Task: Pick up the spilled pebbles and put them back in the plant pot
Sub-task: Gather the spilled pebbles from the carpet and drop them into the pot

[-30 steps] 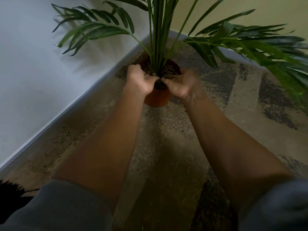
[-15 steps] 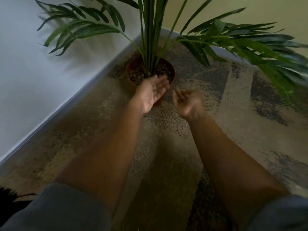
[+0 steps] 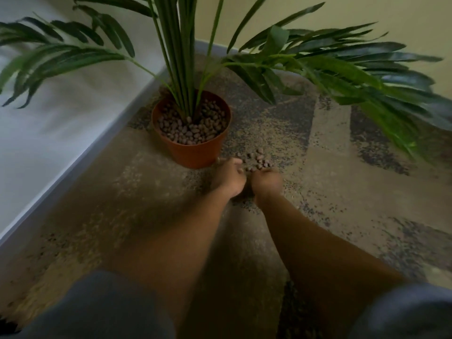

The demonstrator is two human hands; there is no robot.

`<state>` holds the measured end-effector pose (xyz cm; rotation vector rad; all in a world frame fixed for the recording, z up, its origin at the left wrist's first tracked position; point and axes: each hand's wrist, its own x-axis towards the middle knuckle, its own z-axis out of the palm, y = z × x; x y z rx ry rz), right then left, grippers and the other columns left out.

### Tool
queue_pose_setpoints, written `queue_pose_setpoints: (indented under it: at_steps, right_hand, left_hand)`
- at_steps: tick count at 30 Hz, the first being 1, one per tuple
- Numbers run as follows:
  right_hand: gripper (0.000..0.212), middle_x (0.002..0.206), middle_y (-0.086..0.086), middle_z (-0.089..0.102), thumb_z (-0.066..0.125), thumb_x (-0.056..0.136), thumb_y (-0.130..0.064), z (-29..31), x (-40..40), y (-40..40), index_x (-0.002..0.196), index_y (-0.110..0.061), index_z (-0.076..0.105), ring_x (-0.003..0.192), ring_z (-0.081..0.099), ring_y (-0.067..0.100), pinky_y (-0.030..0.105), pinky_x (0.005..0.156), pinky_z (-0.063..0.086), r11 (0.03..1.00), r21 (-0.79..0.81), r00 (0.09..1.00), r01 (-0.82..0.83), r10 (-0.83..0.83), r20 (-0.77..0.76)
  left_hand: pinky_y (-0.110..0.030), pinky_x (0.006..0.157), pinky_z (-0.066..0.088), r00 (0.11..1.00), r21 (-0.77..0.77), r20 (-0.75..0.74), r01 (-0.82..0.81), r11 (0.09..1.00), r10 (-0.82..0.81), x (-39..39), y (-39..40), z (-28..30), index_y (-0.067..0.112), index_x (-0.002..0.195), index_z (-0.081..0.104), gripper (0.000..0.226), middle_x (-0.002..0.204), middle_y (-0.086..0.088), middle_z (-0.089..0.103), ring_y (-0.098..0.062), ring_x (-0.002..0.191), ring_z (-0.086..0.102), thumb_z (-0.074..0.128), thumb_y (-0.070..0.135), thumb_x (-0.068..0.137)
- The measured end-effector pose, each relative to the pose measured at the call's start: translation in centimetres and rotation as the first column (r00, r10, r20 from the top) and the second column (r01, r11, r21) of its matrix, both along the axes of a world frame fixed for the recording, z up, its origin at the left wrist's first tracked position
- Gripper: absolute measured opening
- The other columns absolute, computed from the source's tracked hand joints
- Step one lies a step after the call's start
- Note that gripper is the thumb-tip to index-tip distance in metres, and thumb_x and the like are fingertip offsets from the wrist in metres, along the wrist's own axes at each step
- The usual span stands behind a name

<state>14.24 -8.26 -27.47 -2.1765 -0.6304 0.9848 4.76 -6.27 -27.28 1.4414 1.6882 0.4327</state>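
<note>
Both hands are down on the rug (image 3: 325,152) at the near edge of a small heap of spilled pebbles (image 3: 257,159), which lies just right of the orange plant pot (image 3: 195,152). The left hand (image 3: 230,178) and right hand (image 3: 267,181) sit knuckles-up, side by side, fingers curled under; blur hides whether they hold any pebbles yet. A good scoop would sweep the heap together from both sides, then lift it cupped so nothing rolls off. The plant (image 3: 186,57) spreads long leaves over the pot, so the drop is best made low, near the stems. A white skirting board (image 3: 73,162) runs along the left.
</note>
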Motion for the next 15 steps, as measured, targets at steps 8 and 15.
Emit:
queue_pose_setpoints:
  at_steps: [8,15]
  right_hand:
    - [0.056,0.151,0.011,0.032,0.062,0.085,-0.034,-1.2,1.0,2.0,0.135,-0.013,0.048,0.137,0.028,0.032,0.045,0.110,0.033,0.971,-0.150,0.855,-0.184,0.233,0.464]
    - [0.057,0.163,0.007,0.014,0.047,0.096,-0.026,-1.7,2.8,5.2,0.150,-0.018,0.031,0.149,0.010,0.029,0.043,0.121,0.022,0.846,-0.201,0.692,-0.493,0.522,0.499]
  left_hand:
    - [-0.046,0.117,0.017,0.912,0.001,-0.290,0.303,0.953,-0.290,0.4,2.4,-2.3,0.027,0.154,0.013,0.077,0.162,0.005,0.004,-0.026,0.148,0.005,0.057,0.023,0.091]
    - [-0.047,0.120,0.010,0.839,0.006,-0.340,0.453,0.891,-0.424,2.3,5.0,-2.7,0.017,0.155,-0.003,0.096,0.162,-0.002,-0.009,-0.022,0.149,-0.008,0.065,0.022,0.087]
